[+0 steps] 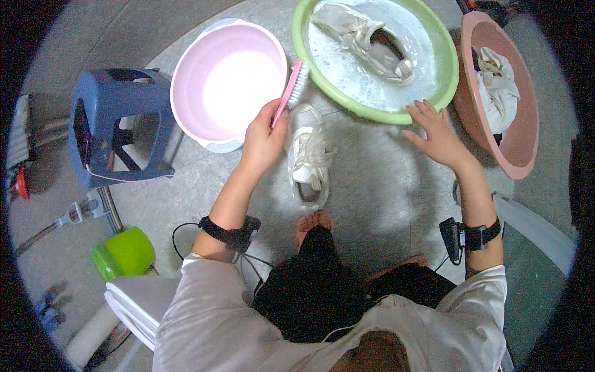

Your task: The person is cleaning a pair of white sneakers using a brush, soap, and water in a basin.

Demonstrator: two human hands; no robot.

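My left hand [263,139] grips a pink scrub brush [291,88] by its handle, bristles pointing up toward the green basin. Just right of that hand a white sneaker [308,158] lies on the wet floor, laces up. My right hand [436,133] hovers with fingers spread, holding nothing, close to the rim of the green basin [449,80]. A second white sneaker [365,40] lies in the foamy water inside that basin.
A pink basin [186,68] of water stands left of the green one. A brown basin [520,133] with white cloth [498,87] sits at the right. A blue plastic stool [118,127] and a green container [124,253] are on the left.
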